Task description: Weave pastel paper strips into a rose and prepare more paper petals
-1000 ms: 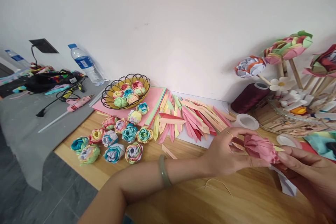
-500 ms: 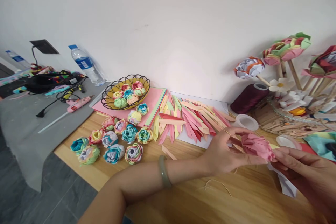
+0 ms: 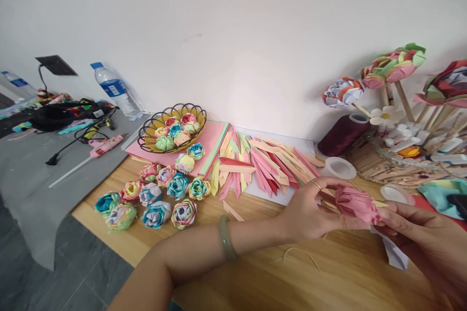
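A pink folded-paper flower (image 3: pixel 354 203) is held in the air between both hands at the right of the table. My left hand (image 3: pixel 310 211), a ring on one finger, curves around its left side with thumb below and fingers above. My right hand (image 3: pixel 412 228) pinches the gathered narrow end, its fingertips closed there. Behind my left hand lies a pile of folded paper strips (image 3: pixel 262 163) in pink, yellow, red and peach. A loose thin string (image 3: pixel 302 251) rests on the wood in front. White folded paper (image 3: pixel 396 252) shows under my right hand.
Several finished paper flowers (image 3: pixel 178 186) sit at the left, more in a wicker basket (image 3: pixel 146 138). A glue gun (image 3: pixel 105 146) and water bottle (image 3: pixel 115 90) stand farther left. A purple thread spool (image 3: pixel 343 135), white tape roll (image 3: pixel 340 168) and stemmed paper flowers (image 3: pixel 396 68) fill the right.
The whole view has shifted slightly, so things appear a little farther left. Both hands keep nearly the same hold on the pink paper flower.
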Demonstrator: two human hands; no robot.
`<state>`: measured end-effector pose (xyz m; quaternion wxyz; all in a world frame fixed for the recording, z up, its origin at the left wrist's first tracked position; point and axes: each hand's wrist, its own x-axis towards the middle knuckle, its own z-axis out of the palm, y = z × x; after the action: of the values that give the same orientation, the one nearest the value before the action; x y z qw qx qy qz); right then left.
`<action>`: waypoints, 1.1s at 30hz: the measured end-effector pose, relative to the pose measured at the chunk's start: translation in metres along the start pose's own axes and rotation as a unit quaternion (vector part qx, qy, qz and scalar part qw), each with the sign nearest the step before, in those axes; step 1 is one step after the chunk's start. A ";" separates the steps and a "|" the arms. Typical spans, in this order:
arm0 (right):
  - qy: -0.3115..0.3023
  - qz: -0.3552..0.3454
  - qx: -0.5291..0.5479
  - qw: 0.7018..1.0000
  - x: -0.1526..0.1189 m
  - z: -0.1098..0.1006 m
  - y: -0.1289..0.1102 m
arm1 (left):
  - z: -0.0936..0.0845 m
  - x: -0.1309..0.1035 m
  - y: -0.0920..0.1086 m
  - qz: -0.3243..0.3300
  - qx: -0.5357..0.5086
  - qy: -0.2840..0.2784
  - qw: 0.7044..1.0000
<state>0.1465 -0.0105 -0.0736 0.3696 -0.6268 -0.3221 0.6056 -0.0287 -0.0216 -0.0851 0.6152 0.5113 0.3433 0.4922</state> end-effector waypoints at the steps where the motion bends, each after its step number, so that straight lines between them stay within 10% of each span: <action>1: 0.000 0.000 -0.002 1.000 0.000 0.000 0.000 | 0.000 0.000 0.000 -0.004 -0.006 -0.003 1.000; 23: 0.064 -0.001 -0.014 0.998 -0.015 0.015 -0.012 | 0.000 0.001 0.004 -0.009 -0.009 0.030 0.999; 33: -0.019 -0.059 -0.033 0.998 -0.016 0.009 -0.008 | 0.001 0.001 -0.001 -0.017 -0.034 0.002 0.999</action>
<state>0.1367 -0.0196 -0.0584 0.3777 -0.6066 -0.3850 0.5841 -0.0270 -0.0211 -0.0857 0.6398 0.4831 0.3360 0.4943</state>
